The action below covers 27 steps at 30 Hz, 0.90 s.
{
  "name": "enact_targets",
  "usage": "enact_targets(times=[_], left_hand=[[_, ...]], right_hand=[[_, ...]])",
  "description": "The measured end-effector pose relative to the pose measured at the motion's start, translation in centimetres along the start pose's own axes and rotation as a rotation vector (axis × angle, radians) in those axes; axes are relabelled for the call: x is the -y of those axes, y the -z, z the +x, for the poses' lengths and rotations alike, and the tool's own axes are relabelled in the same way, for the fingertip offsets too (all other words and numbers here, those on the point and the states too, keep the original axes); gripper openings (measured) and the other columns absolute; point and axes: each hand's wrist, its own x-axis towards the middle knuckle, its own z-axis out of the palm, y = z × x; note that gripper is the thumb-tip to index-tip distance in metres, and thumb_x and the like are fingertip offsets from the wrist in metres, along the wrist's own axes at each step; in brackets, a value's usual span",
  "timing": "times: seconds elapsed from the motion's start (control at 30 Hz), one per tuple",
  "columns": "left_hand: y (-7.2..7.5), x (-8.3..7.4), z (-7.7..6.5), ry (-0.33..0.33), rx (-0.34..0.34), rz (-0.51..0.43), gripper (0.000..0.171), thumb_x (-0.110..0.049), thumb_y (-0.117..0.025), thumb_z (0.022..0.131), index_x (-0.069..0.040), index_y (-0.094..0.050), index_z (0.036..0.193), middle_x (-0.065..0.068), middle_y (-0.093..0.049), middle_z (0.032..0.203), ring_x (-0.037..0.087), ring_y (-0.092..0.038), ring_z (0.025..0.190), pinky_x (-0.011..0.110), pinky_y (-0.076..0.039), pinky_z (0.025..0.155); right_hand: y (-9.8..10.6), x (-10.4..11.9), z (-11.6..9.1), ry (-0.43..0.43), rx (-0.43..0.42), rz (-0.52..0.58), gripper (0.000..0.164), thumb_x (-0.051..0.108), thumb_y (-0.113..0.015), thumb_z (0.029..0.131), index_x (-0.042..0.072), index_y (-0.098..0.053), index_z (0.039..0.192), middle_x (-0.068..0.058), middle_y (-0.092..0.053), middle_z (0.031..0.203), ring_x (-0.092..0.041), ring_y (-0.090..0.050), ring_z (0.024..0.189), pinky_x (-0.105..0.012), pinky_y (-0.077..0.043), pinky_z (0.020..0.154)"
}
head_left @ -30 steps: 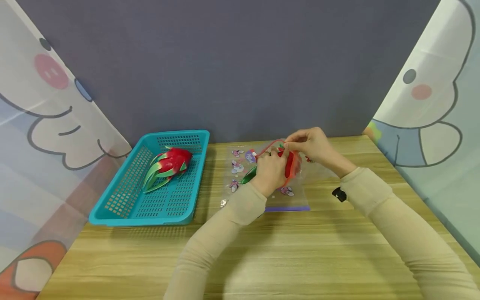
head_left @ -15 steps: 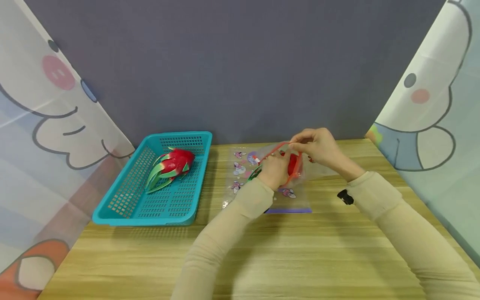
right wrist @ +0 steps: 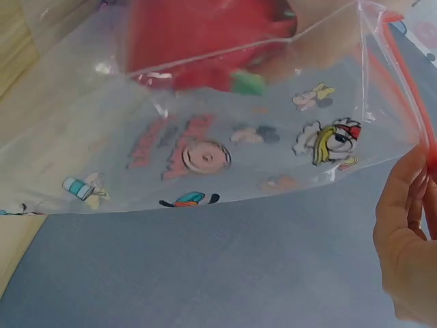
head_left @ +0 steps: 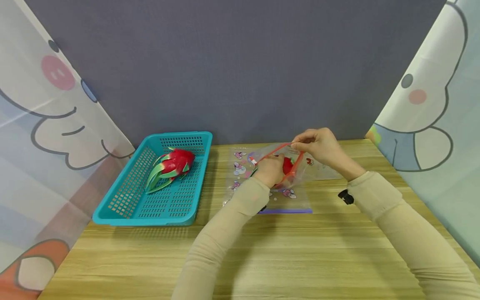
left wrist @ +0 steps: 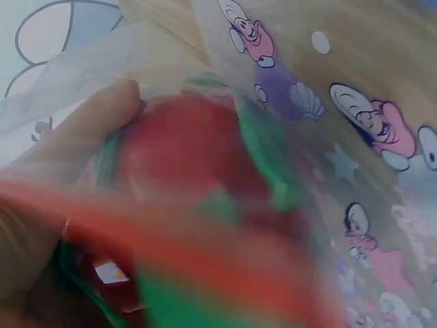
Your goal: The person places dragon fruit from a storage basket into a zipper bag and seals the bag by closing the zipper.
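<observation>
In the head view my left hand (head_left: 271, 171) reaches through the mouth of a clear zip bag (right wrist: 82, 143) with a red zip strip and cartoon prints. It grips a red dragon fruit (left wrist: 181, 147) with green leaf tips; the left wrist view shows the thumb along the fruit's side, while the other fingers are mostly hidden. The fruit lies within the bag, seen through the film in the right wrist view. My right hand (head_left: 318, 146) pinches the red zip edge at a corner, holding the mouth raised and spread.
A blue plastic basket (head_left: 150, 222) stands at the left with another dragon fruit (head_left: 178, 161) in it. Beneath the work lies another printed clear bag (head_left: 240, 196) with a purple zip strip (head_left: 288, 211). A grey panel (head_left: 240, 75) rises behind the wooden table (head_left: 300, 254).
My left hand has gone deeper into the bag's mouth with the dragon fruit. My right hand has shifted slightly right, and the red-edged mouth is spread wider.
</observation>
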Motion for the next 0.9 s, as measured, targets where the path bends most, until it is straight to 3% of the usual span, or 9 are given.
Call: enact_targets(times=[0.17,0.3,0.47,0.53,0.6,0.67,0.73,0.8,0.9], left_hand=[[-0.3,0.7,0.0,0.015,0.040,-0.122,0.056,-0.048,-0.062,0.082,-0.010,-0.051,0.122,0.010,-0.065,0.107,0.022,-0.065,0.094,0.034,-0.054,0.075],[-0.4,1.1,0.1,0.059,0.114,-0.218,0.070,-0.054,-0.056,0.084,-0.011,-0.038,0.136,0.013,-0.060,0.118,0.025,-0.064,0.095,0.036,-0.054,0.075],[-0.3,1.2,0.2,0.074,0.166,-0.235,0.077,-0.052,-0.057,0.084,-0.012,-0.027,0.142,0.015,-0.054,0.126,0.024,-0.065,0.089,0.034,-0.054,0.073],[-0.1,1.3,0.1,0.060,0.170,-0.233,0.079,-0.049,-0.058,0.085,-0.014,-0.022,0.145,0.013,-0.047,0.134,0.023,-0.063,0.094,0.034,-0.053,0.076],[0.2,1.4,-0.2,0.024,0.168,-0.226,0.080,-0.047,-0.057,0.086,-0.016,-0.016,0.148,0.011,-0.036,0.144,0.023,-0.059,0.106,0.034,-0.051,0.084],[0.7,1.5,-0.7,-0.039,0.147,-0.215,0.077,-0.044,-0.058,0.086,-0.015,-0.020,0.147,0.008,-0.029,0.149,0.022,-0.050,0.119,0.034,-0.046,0.093],[1.4,1.7,-1.4,-0.112,0.121,-0.210,0.072,-0.041,-0.059,0.087,-0.014,-0.026,0.145,0.007,-0.031,0.148,0.022,-0.043,0.126,0.034,-0.042,0.098],[2.2,1.9,-2.2,-0.178,0.101,-0.209,0.063,-0.035,-0.060,0.088,-0.011,-0.035,0.141,0.007,-0.041,0.141,0.019,-0.049,0.120,0.031,-0.045,0.094],[3.5,2.3,-3.5,-0.231,0.108,-0.253,0.054,-0.028,-0.060,0.089,-0.008,-0.044,0.135,0.007,-0.059,0.120,0.014,-0.060,0.085,0.025,-0.050,0.074]], right_hand=[[0.7,0.0,0.0,-0.011,-0.011,0.003,0.025,0.029,-0.067,0.083,0.008,-0.071,0.096,-0.001,-0.068,0.089,-0.011,-0.057,0.069,-0.027,-0.046,0.057],[0.9,0.0,0.2,-0.005,0.004,0.011,0.025,0.028,-0.067,0.084,0.007,-0.071,0.097,-0.004,-0.068,0.089,-0.011,-0.060,0.071,-0.028,-0.049,0.060],[0.8,0.0,0.5,-0.011,0.001,0.016,0.022,0.026,-0.068,0.083,0.008,-0.072,0.095,-0.004,-0.069,0.085,-0.012,-0.061,0.068,-0.029,-0.049,0.057],[0.9,0.0,0.6,-0.010,-0.003,0.017,0.021,0.027,-0.069,0.082,0.010,-0.072,0.094,-0.002,-0.069,0.083,-0.015,-0.060,0.066,-0.030,-0.047,0.054],[1.0,0.0,0.7,-0.008,-0.002,0.018,0.022,0.029,-0.068,0.082,0.011,-0.072,0.094,0.001,-0.068,0.080,-0.019,-0.059,0.067,-0.030,-0.044,0.052],[1.1,-0.1,0.8,-0.010,0.001,0.024,0.023,0.032,-0.068,0.082,0.012,-0.072,0.095,0.004,-0.068,0.079,-0.023,-0.058,0.067,-0.030,-0.041,0.050],[1.1,-0.1,0.8,-0.017,0.001,0.029,0.024,0.033,-0.068,0.082,0.013,-0.072,0.095,0.005,-0.068,0.078,-0.026,-0.056,0.067,-0.030,-0.040,0.050],[1.2,-0.1,0.9,-0.023,-0.001,0.034,0.026,0.035,-0.068,0.081,0.013,-0.072,0.095,0.006,-0.068,0.077,-0.027,-0.057,0.068,-0.030,-0.042,0.050],[1.2,0.0,0.9,-0.032,-0.009,0.038,0.029,0.036,-0.068,0.081,0.012,-0.072,0.096,0.007,-0.068,0.075,-0.028,-0.056,0.069,-0.031,-0.043,0.051]])
